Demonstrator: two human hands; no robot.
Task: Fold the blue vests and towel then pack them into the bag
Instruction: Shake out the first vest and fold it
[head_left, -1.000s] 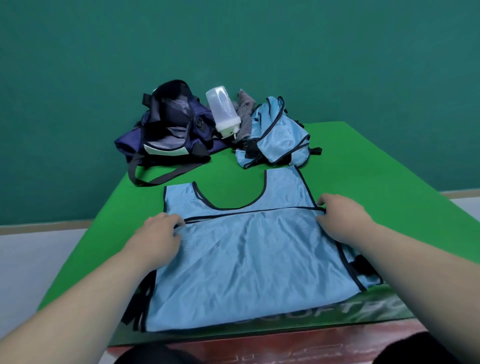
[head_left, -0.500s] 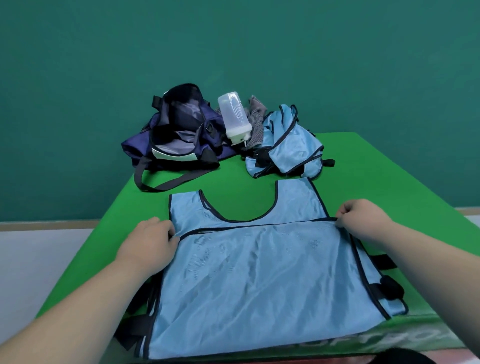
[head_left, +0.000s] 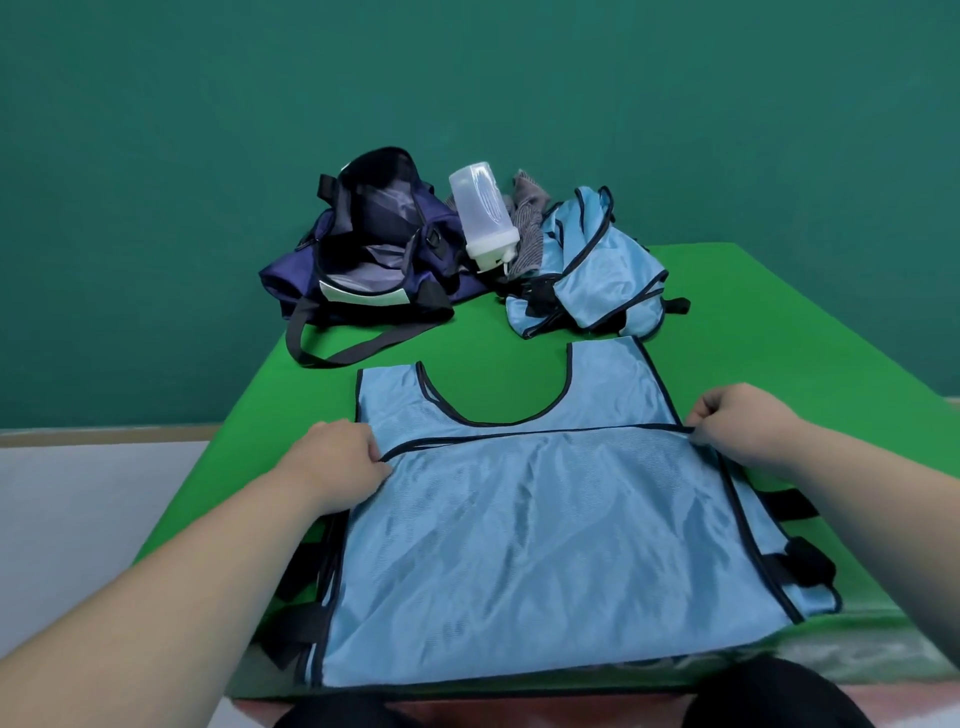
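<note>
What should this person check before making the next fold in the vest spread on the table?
1. Grip of left hand on spread vest at its folded edge: ok.
2. Grip of right hand on that edge: ok.
3. Fabric smooth: not ok, creased mid-panel.
4. Mouth of bag open: ok.
5. Is second vest folded: not ok, crumpled.
6. Is towel folded: not ok, bunched behind bottle.

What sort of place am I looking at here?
Probably a staged indoor work spot: a table under bright green cloth against a plain teal wall, with a navy sports bag and a blue vest spread out.
</note>
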